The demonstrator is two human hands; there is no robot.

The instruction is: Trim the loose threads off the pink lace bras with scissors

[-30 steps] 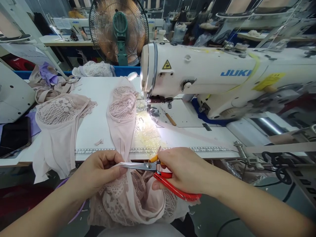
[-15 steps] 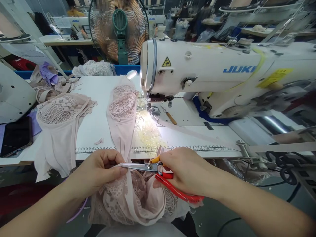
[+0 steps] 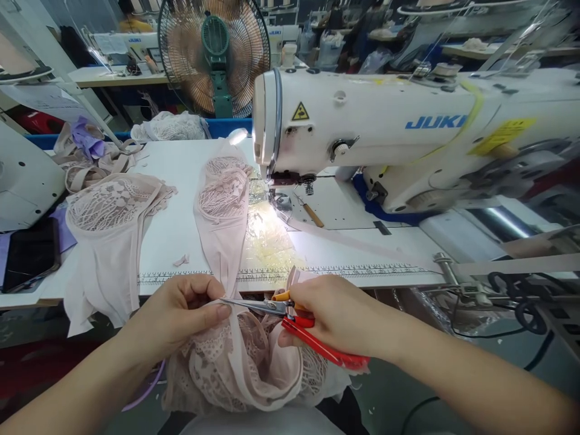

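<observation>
My left hand pinches the edge of a pale pink lace bra that hangs in front of the table. My right hand is closed around the red handles of a pair of scissors. Their metal blades point left, with the tips at my left fingertips, against the pinched fabric. An orange piece shows near the scissors' pivot, under my right fingers. Above my hands, a second lace bra piece lies on the table and runs down to the pinched spot.
A white sewing machine stands at the right, its lamp lit. Stacked lace pieces hang over the table's left edge beside a dark phone. A wooden-handled tool lies by the needle. A ruler strip runs along the front edge; a fan stands behind.
The scissor blades have closed slightly and tilted a little, their tips still at my left fingers. My left hand has barely moved. The whole view has shifted slightly.
</observation>
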